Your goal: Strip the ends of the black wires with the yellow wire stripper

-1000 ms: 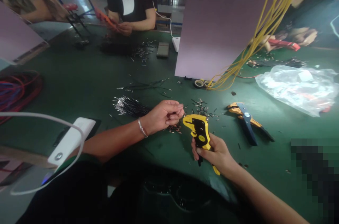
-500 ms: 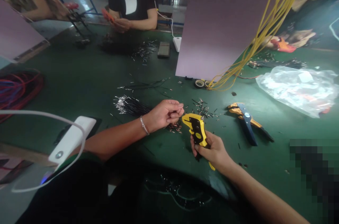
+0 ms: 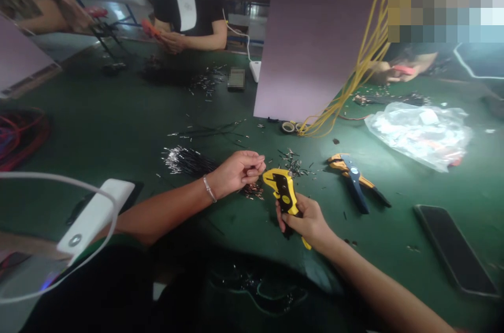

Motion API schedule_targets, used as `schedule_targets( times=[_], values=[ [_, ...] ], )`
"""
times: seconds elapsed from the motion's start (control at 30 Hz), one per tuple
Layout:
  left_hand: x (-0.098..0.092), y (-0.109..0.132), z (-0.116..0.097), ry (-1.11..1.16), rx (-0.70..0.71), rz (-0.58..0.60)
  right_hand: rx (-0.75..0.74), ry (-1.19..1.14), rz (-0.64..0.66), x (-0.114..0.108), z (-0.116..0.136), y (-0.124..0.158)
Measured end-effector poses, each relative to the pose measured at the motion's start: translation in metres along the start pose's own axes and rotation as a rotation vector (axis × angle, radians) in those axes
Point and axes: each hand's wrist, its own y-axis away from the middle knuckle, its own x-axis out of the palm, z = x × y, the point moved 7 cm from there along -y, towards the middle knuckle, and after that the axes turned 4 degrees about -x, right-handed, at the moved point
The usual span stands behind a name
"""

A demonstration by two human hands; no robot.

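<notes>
My right hand (image 3: pixel 307 222) grips the handle of a yellow and black automatic wire stripper (image 3: pixel 284 191), its jaws pointing up and left. My left hand (image 3: pixel 236 173) is just left of the stripper, with the fingertips pinched together. Whatever lies between them is too thin to make out. Under that hand's fingers lies a small heap of short wires (image 3: pixel 252 191). A larger bundle of black wires with bare silver ends (image 3: pixel 189 161) sits beyond my left wrist. Cut bits (image 3: pixel 293 166) are scattered above the stripper.
An orange and blue wire stripper (image 3: pixel 354 178) lies on the green bench mat (image 3: pixel 118 112) to the right, near a plastic bag (image 3: pixel 417 136) and a dark phone (image 3: pixel 452 249). A hanging mauve board (image 3: pixel 311 52) and yellow cables (image 3: pixel 362 68) stand ahead. Co-workers' hands (image 3: pixel 171 41) work across the bench.
The whole view has shifted left and tilted, bringing a dark phone into sight at the lower right. My hands and the stripper keep nearly the same pose, and the co-workers' hands have shifted slightly.
</notes>
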Motion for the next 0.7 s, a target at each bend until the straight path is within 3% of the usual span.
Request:
schedule_targets(
  times=[0.7],
  values=[
    [0.0008, 0.0044, -0.0088, -0.148, 0.025, -0.078, 0.060, -0.024, 0.010, -0.0044, 0.0036, 0.0003]
  ],
)
